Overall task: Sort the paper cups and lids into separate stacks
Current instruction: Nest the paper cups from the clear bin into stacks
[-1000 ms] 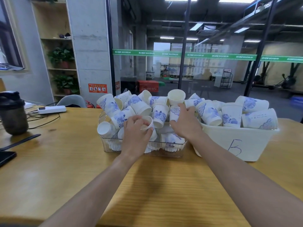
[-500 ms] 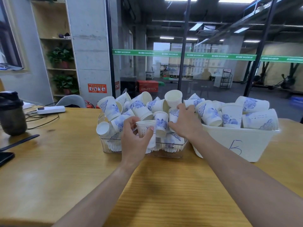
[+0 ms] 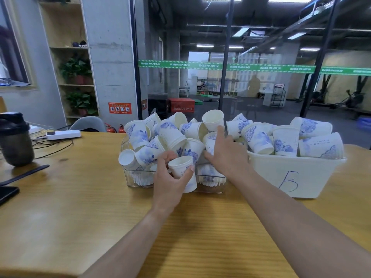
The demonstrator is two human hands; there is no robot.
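Observation:
A clear plastic bin (image 3: 128, 175) on the wooden table is heaped with white paper cups (image 3: 172, 135) printed with blue flowers. My left hand (image 3: 168, 183) grips one upright cup (image 3: 183, 173), lifted just in front of the bin's near wall. My right hand (image 3: 224, 155) reaches into the heap with fingers spread, its fingertips touching cups near the middle. A white bin marked "B" (image 3: 289, 177) to the right holds several more cups (image 3: 285, 140). No lids are visible.
A dark shaker bottle (image 3: 15, 139) stands at the far left, with a white power strip (image 3: 63, 134) and cables behind it. A black phone (image 3: 7, 193) and a dark strip (image 3: 24, 174) lie near the left edge. A glass wall rises behind the table.
My left hand has pulled one cup out of the heap, toward me and lower. My right hand has opened, its fingers spread further into the pile.

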